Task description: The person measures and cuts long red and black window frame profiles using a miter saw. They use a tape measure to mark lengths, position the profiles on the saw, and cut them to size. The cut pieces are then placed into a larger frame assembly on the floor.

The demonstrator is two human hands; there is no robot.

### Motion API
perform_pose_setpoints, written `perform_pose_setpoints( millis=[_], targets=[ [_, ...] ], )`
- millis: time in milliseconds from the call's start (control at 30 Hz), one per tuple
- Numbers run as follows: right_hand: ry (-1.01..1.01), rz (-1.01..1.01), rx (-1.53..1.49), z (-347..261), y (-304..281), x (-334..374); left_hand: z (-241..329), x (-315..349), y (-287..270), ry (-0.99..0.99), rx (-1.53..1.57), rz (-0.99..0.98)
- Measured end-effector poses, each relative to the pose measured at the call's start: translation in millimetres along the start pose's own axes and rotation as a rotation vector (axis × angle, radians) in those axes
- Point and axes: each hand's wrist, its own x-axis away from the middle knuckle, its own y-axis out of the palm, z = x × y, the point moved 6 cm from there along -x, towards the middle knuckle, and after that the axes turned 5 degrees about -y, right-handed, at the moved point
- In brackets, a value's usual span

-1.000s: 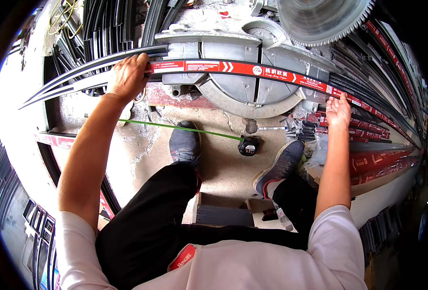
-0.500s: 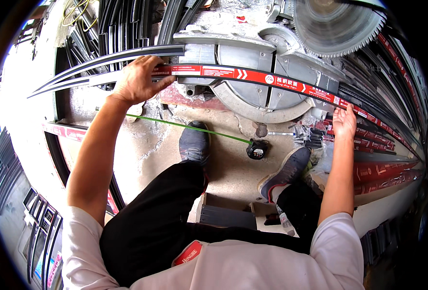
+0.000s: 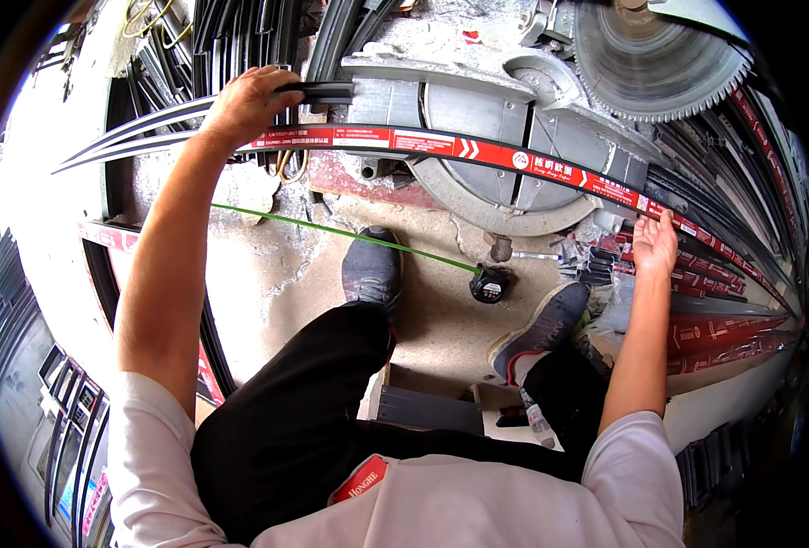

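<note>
In the head view, we see a person at a saw bed (image 3: 464, 114), a red-labelled strip (image 3: 368, 137) lying across it from left to right and running on toward the far right. The left hand (image 3: 247, 102) reaches over a dark strip (image 3: 333, 92) just beyond it, fingers drawn narrow near that strip's end; the thumb is hidden, so we cannot tell how firmly they hold. The right hand (image 3: 655, 248), palm up, has its fingers gathered at the near edge of the red-labelled strip; whether they pinch or merely support it, we cannot tell.

The step in hand, we judge, is handling the strips on the bed. The next move calls for a sure grip and fingers well apart from the toothed saw blade (image 3: 665, 68).

Half a second earlier, we saw the left hand at the red-labelled strip, thumb spread. It has since shifted to the dark strip, uncovering more red label, while the right hand stays put.
</note>
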Motion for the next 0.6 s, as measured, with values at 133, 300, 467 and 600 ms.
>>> perform_pose_setpoints(
  millis=[133, 300, 467, 600],
  targets=[
    [0.0, -0.003, -0.027, 1.3, 6.4, -5.7, -32.8, 8.6, -11.8, -0.056, -0.151, 0.106],
    [-0.009, 0.011, -0.043, 1.1, 0.1, -10.4, 18.7, 18.8, -20.1, -0.026, 0.022, 0.161],
    [-0.037, 0.059, -0.004, -2.0, 16.8, 2.0, 73.7, 33.7, 6.5, 0.051, 0.058, -0.125],
    [-0.02, 0.088, 0.024, -1.9, 28.1, 12.0, 74.6, 25.0, 10.7, -0.084, 0.022, -0.239]
  ],
)
